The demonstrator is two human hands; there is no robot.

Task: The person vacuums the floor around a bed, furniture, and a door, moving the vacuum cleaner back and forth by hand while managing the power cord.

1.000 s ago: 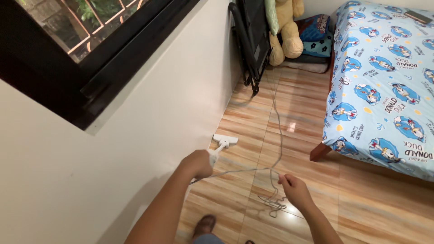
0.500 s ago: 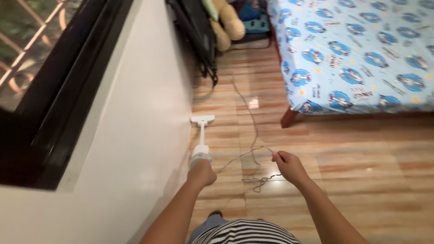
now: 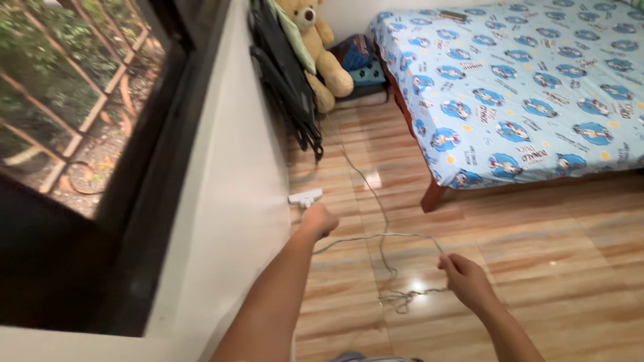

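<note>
Resting on the tiled floor (image 3: 537, 221) against the wall (image 3: 235, 201), the white vacuum head (image 3: 306, 198) sits at twelve o'clock of the left hand (image 3: 320, 220), which is closed round the vacuum's handle, hidden under the fist. The grey cord (image 3: 382, 234) runs from there toward four o'clock to the right hand (image 3: 466, 280), fingers pinched on it. A bed (image 3: 523, 100) lies at two o'clock, a teddy bear (image 3: 318, 50) at twelve.

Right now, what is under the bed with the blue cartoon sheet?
Under the bed only one reddish wooden leg and brown floor tiles show. The hanging sheet and deep shadow hide everything further in.
</note>
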